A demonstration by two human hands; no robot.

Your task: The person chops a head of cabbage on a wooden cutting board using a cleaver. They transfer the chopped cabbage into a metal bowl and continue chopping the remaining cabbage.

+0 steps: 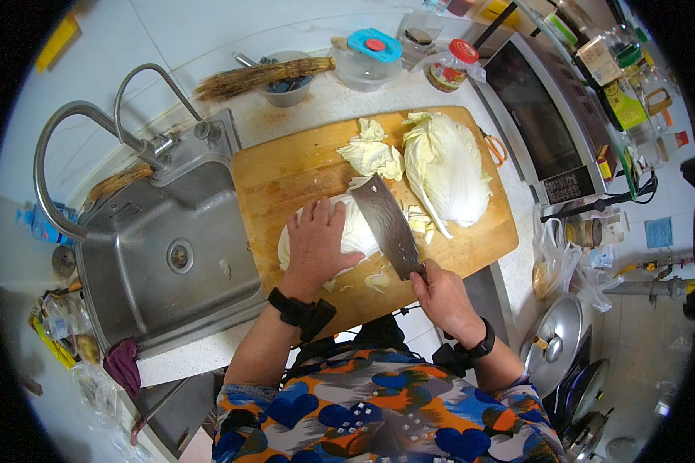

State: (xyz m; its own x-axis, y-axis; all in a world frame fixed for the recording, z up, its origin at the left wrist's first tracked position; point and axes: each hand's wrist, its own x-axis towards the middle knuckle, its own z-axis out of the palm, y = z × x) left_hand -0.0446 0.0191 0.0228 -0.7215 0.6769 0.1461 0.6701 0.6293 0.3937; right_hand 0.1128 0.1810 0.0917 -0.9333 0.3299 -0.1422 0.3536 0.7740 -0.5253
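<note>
My left hand (315, 246) presses down on a piece of napa cabbage (356, 226), its fingers spread across the top. In my right hand (443, 298) is the handle of a cleaver (387, 226), whose broad dark blade lies at the right end of that piece. Both are over a wooden cutting board (278, 168). Another large napa cabbage piece (449, 173) rests at the board's right, beside loose leaves (373, 153). Small cabbage scraps (376, 282) lie near the board's front edge.
A steel sink (150, 254) with a curved faucet (52, 156) adjoins the board's left side. Behind the board stand a whisk broom (266, 75), a plastic container (368, 69) and a red-lidded jar (452, 66). Orange-handled scissors (496, 150) and a microwave (536, 110) are at the right.
</note>
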